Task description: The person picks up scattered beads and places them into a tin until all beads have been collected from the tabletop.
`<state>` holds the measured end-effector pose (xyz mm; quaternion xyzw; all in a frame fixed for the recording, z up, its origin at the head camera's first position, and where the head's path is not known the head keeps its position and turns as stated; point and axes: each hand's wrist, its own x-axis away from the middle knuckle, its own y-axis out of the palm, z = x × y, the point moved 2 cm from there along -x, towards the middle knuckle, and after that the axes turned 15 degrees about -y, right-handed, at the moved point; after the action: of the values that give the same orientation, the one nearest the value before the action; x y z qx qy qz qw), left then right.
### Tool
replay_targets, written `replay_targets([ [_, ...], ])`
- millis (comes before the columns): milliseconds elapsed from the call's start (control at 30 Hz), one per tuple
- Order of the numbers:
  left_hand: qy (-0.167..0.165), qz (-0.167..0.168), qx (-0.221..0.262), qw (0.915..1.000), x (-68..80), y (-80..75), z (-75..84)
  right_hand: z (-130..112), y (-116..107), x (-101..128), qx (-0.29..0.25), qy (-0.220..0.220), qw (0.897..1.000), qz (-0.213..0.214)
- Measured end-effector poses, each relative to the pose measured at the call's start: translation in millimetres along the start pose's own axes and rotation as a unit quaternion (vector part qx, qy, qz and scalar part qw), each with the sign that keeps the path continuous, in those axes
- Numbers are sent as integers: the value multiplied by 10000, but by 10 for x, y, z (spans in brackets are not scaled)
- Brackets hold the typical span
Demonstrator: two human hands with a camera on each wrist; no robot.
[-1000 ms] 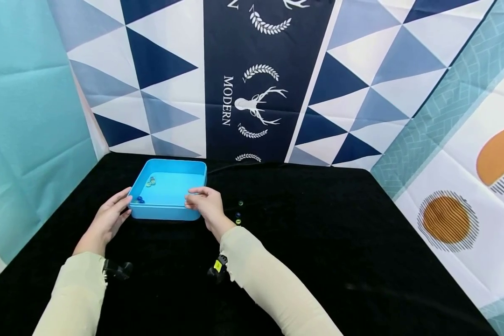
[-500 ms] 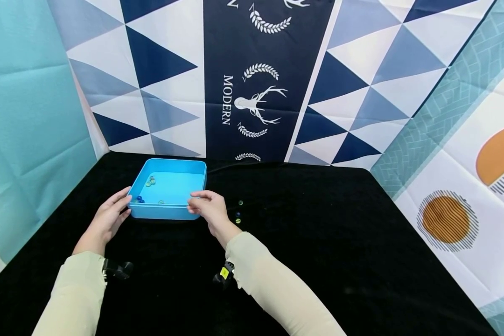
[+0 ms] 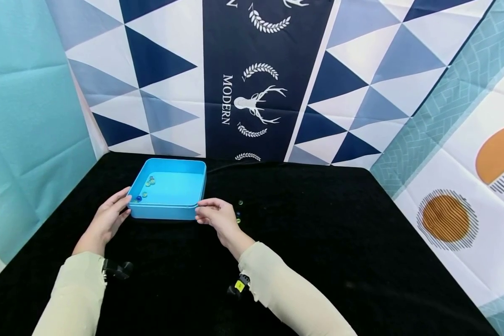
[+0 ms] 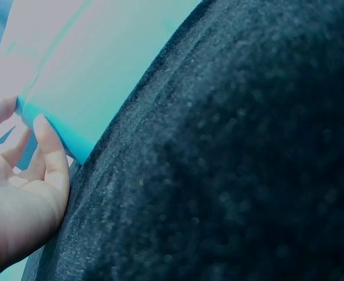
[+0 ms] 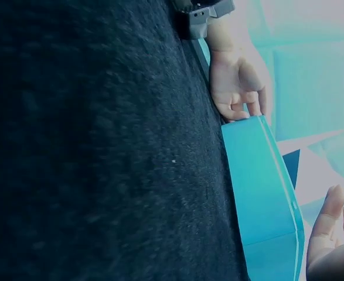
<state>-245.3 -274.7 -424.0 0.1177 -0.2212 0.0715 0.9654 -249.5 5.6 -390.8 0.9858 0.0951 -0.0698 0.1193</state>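
A blue open-topped box [image 3: 164,213] stands at the left of the black cloth, with several small glass marbles [image 3: 148,184] inside. One marble [image 3: 144,194] lies nearer the front, by a blue marble [image 3: 139,199] in the front left corner. My left hand [image 3: 105,219] rests its fingers against the box's left side; in the left wrist view the fingers [image 4: 51,146] touch its wall near a corner. My right hand [image 3: 220,219] is at the front right corner, fingers loosely bent, with no object visible in them. Whether they touch the rim I cannot tell.
On the black cloth [image 3: 319,233], just right of my right hand, lie a green marble [image 3: 241,202], a dark blue marble [image 3: 237,214] and a yellow-green marble [image 3: 238,220]. Patterned cloth hangs behind and at both sides.
My right hand has drawn back to the right from over the box's front. A green marble appeared inside the box and rolled left towards the blue one. The left hand stays put.
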Motion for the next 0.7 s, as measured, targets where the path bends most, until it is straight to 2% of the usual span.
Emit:
replay_targets([
  [100, -18, 6, 5, 10000, -4, -4, 0, 2, -50, 45, 88, 34, 9999, -46],
  [467, -59, 60, -10, 10000, -8, 8, -1, -89, -249, 215, 224, -253, 9986, -399],
  [700, -80, 81, -135, 9998, -13, 6, 3, -95, -381, 305, 225, -257, 9985, -432],
])
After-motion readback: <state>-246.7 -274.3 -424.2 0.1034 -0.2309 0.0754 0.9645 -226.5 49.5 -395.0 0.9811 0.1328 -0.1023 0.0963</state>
